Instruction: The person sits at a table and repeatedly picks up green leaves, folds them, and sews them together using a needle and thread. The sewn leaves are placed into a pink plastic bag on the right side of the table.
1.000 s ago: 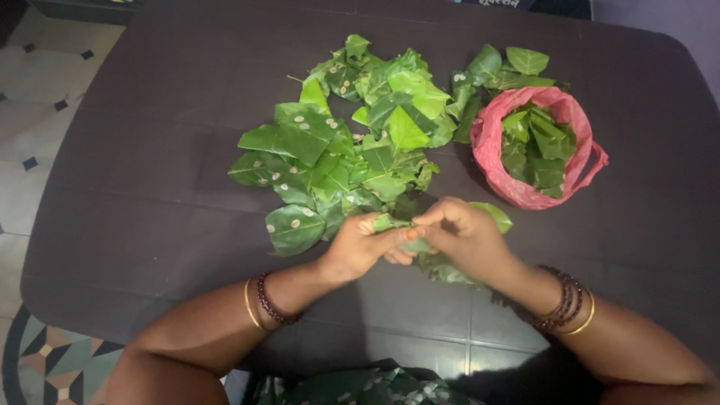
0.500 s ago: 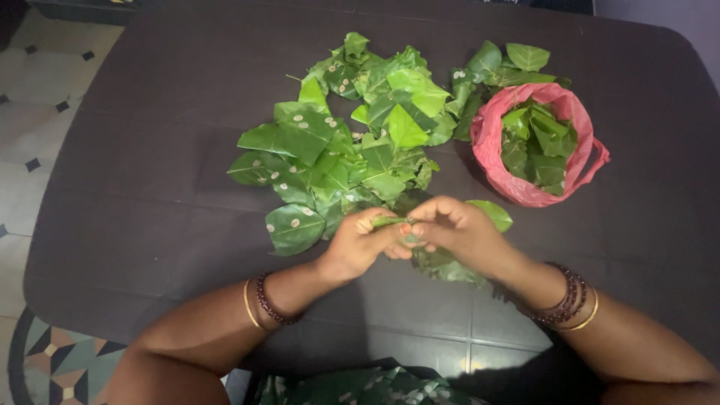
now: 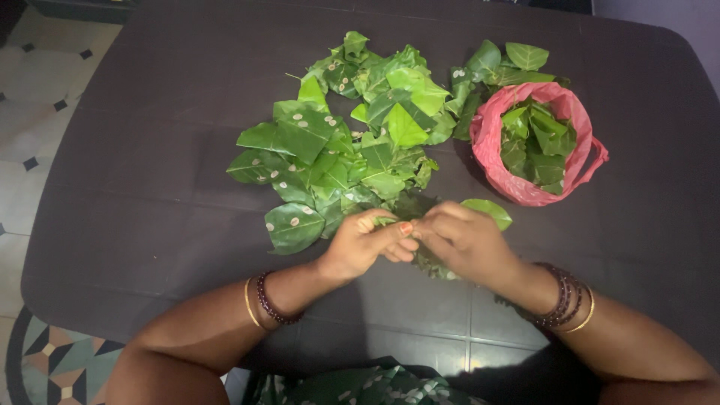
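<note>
My left hand (image 3: 364, 246) and my right hand (image 3: 463, 238) meet at the near middle of a dark table (image 3: 150, 202). Together they pinch a small folded green leaf (image 3: 387, 221) between their fingertips. Just beyond them lies a spread pile of green leaves (image 3: 352, 139), many with pale spots. Under my right hand a few more leaves (image 3: 429, 262) rest on the table, and one leaf (image 3: 489, 211) pokes out behind its knuckles. A pink plastic bag (image 3: 502, 161) stands open at the right with green leaves (image 3: 534, 146) inside.
More leaves (image 3: 504, 66) lie behind the pink bag. The table's rounded edge drops to a patterned tiled floor (image 3: 34, 112) on the left. Bangles ring both of my wrists.
Both hands have stayed together on the small leaf. The fingers have shifted slightly and the right hand has closed lower over it, hiding more of the leaf.
</note>
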